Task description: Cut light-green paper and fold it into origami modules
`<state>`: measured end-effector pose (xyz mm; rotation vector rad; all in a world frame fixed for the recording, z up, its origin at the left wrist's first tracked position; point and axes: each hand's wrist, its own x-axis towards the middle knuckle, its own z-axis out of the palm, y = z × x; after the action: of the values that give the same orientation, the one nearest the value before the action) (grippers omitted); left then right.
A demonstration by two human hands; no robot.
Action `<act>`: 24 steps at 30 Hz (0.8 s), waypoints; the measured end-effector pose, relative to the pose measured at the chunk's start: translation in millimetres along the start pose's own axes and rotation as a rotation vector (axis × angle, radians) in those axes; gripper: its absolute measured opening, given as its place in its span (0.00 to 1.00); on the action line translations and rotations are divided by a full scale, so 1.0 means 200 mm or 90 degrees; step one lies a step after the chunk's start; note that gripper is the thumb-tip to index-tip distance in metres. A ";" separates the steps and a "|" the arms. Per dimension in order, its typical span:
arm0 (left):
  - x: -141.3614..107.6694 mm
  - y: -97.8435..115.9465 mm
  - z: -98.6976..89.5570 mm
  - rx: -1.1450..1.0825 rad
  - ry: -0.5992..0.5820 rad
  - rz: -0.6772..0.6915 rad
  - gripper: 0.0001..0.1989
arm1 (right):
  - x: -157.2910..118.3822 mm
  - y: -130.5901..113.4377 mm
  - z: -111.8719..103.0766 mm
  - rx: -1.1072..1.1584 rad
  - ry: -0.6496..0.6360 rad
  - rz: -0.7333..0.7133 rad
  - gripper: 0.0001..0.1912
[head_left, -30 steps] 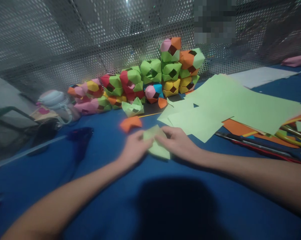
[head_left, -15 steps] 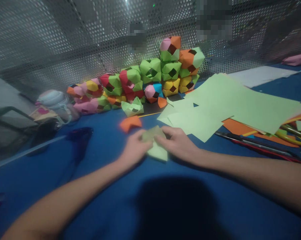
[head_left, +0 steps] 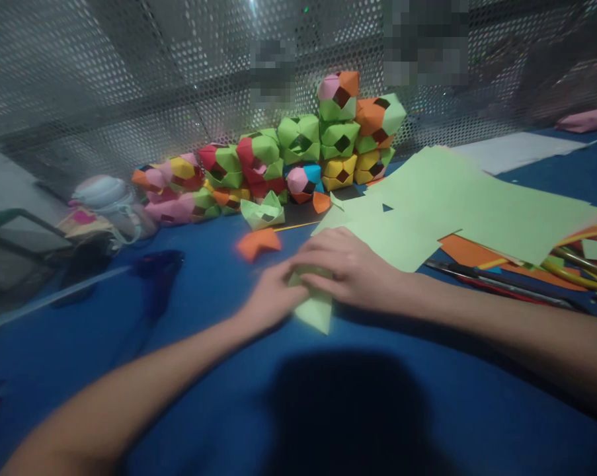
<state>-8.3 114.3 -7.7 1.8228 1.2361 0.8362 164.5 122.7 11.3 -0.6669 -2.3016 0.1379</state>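
Two forearms reach inward across the blue tabletop [head_left: 219, 383] and meet at a folded light-green paper [head_left: 314, 313], its pointed corner sticking out nearward beneath the hands. The left hand [head_left: 274, 289] pinches its left side, thumb on top. The right hand [head_left: 352, 268] arches over its far part, fingers bent toward the left hand; whether they grip is unclear. Just beyond the left hand lies an orange folded paper [head_left: 259, 244]; beyond the right, light-green sheets [head_left: 457, 205].
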 end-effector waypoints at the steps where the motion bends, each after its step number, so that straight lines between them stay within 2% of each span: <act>1: 0.00 0.00 0.00 0.007 -0.009 0.007 0.04 | 0.00 0.00 0.00 -0.021 -0.020 -0.020 0.10; 5: 0.00 0.00 0.00 0.007 -0.038 0.012 0.08 | -0.01 0.02 0.02 -0.067 -0.028 -0.028 0.12; 8: 0.00 0.00 0.00 -0.003 -0.043 0.002 0.07 | -0.01 0.02 0.03 -0.078 -0.019 -0.006 0.12; 12: 0.00 0.01 0.00 -0.021 -0.053 0.003 0.05 | -0.02 0.01 0.03 -0.046 -0.042 0.018 0.08; 24: -0.01 0.02 -0.01 0.014 -0.053 -0.010 0.05 | -0.02 0.05 0.03 -0.021 -0.026 0.014 0.14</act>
<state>-8.5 111.7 -3.8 1.8441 1.2094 0.7342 167.2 130.1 0.5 -0.7125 -2.3407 0.1248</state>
